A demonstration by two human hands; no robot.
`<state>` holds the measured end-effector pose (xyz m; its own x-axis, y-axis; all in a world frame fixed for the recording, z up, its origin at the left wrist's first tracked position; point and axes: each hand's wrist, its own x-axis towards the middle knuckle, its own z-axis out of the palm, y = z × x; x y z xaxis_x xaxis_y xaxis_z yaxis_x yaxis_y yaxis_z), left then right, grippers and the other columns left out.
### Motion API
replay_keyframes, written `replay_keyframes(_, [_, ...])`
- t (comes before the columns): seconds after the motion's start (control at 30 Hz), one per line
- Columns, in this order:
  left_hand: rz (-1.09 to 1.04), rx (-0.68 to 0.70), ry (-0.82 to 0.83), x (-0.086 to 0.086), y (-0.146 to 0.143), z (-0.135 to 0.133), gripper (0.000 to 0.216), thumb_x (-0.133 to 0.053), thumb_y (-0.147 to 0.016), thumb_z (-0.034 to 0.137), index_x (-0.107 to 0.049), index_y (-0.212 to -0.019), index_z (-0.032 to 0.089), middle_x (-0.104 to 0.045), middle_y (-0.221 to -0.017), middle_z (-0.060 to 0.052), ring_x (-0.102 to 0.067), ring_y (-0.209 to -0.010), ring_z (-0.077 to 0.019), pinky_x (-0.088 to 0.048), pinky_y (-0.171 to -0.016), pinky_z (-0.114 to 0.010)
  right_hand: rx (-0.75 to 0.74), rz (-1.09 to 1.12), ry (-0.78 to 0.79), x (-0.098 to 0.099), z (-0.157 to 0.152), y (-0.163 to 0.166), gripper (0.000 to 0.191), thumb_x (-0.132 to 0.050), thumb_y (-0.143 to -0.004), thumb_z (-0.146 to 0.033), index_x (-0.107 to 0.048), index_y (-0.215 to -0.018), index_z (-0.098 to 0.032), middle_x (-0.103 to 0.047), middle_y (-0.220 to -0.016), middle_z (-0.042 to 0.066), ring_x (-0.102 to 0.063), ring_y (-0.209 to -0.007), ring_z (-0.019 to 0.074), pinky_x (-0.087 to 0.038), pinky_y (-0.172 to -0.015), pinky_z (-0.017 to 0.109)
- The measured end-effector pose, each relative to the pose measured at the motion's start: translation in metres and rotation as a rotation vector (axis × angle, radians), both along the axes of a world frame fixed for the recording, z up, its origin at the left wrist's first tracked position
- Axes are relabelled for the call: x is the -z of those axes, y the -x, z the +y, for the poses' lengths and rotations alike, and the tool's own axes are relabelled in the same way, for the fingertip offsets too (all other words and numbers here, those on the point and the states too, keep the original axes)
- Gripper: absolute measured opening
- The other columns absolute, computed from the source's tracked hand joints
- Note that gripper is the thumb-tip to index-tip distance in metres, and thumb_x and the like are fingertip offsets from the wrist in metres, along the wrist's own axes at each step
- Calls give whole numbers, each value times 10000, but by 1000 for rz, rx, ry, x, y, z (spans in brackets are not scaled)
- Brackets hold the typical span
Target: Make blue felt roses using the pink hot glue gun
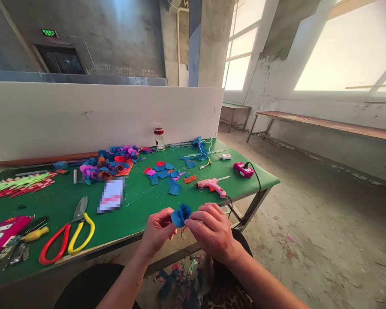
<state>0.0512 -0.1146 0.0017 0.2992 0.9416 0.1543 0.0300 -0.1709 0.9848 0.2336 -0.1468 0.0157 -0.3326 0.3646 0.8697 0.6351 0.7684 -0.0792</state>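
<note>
A small blue felt flower (pixel 181 214) is held just off the front edge of the green table (pixel 138 201), above my lap. My left hand (pixel 157 231) pinches its left side with thumb and fingers. My right hand (pixel 210 229) is curled round its right side, fingertips pressed on the petals. A pink glue gun (pixel 212 186) lies on the table just beyond my right hand. Loose blue, red and pink felt pieces (pixel 167 174) are scattered behind it.
Red and yellow handled shears (pixel 69 234) lie at the left front, beside other tools (pixel 16 244). A heap of finished felt flowers (pixel 107 163), a glass jar (pixel 159 138) and a pink power box (pixel 243 169) stand further back. Felt scraps (pixel 180 279) litter the floor.
</note>
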Motion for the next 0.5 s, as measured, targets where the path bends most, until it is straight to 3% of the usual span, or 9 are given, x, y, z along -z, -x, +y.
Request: replay_keyframes(0.5, [24, 10, -29, 0, 0, 1, 195, -695, -672, 279, -586, -548, 175, -509, -546, 42, -444, -431, -73, -361, -410, -188, -13, 13, 102, -7, -4, 5, 95, -550, -873, -151, -625, -906, -200, -660, -887, 56, -564, -760, 158, -445, -700, 326])
